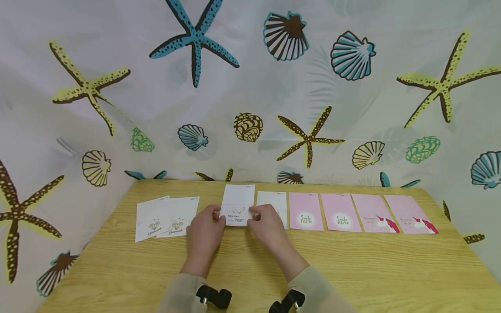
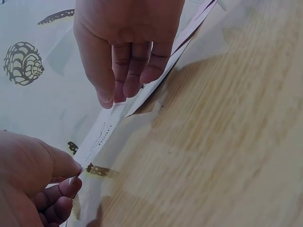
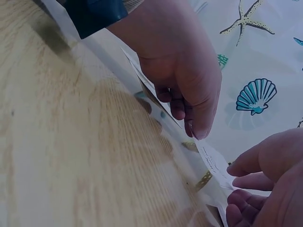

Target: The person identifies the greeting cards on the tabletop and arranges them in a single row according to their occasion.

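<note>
A white card (image 1: 238, 194) printed with small wings and the words "take me" and "heart" is held upright in both hands near the table's back edge. My left hand (image 1: 204, 230) pinches its left edge, and the thumb and fingers of my right hand (image 1: 269, 224) grip the right edge. In the left wrist view the card (image 2: 97, 137) is seen nearly edge-on, spanning the gap between the two hands. Just behind my right hand is another white card (image 1: 272, 200), partly covered by the fingers. Two white diamond-printed cards (image 1: 184, 211) overlap to the left of my left hand.
Two pink "Smile More" cards (image 1: 305, 202) and two pink unicorn cards (image 1: 369, 204) line up along the right. They are on a wooden table (image 1: 242, 269), backed by a cloth (image 1: 231, 95) with starfish and shells. Each forearm wears a black mount (image 1: 214, 296).
</note>
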`<state>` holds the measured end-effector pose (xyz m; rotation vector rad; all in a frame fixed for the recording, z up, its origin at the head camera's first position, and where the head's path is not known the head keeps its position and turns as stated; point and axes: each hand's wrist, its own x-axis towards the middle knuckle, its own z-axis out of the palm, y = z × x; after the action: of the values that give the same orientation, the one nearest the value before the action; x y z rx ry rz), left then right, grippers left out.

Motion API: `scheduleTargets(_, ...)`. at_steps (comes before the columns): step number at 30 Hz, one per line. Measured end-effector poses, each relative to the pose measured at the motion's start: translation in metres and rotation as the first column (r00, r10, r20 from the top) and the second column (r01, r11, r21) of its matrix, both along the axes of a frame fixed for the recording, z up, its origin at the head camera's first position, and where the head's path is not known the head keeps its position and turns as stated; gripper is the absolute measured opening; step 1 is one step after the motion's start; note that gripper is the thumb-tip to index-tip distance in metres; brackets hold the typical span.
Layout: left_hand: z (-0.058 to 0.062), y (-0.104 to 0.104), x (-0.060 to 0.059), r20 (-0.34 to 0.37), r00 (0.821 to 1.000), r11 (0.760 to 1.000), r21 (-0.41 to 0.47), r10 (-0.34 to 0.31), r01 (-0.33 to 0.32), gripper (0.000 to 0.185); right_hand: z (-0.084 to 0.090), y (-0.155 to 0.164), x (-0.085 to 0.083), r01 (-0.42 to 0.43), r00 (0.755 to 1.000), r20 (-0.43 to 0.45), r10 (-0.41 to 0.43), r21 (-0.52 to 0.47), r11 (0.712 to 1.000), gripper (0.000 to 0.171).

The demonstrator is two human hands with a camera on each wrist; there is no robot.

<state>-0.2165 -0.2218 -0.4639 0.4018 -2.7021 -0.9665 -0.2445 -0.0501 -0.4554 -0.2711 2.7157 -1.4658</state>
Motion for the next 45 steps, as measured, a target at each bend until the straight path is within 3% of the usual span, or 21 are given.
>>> scheduleTargets(7,-0.007,-0.001,-0.005,-0.03,0.999,0.999,-0.052,-0.016,0.014,0.034,0.0,0.001,0.001,-0.029,0.999,-0.042,0.033,0.073,0.997,0.036)
scheduleTargets(23,-0.012,-0.001,-0.009,0.002,1.0,0.994,-0.109,-0.017,0.017,0.038,-0.007,0.001,-0.001,-0.069,0.989,-0.11,0.096,0.227,0.972,0.035)
scheduleTargets(45,-0.017,0.006,-0.002,-0.023,0.999,0.974,-0.224,-0.039,0.033,0.039,-0.01,0.001,0.002,-0.088,0.984,-0.129,0.126,0.265,0.96,0.034)
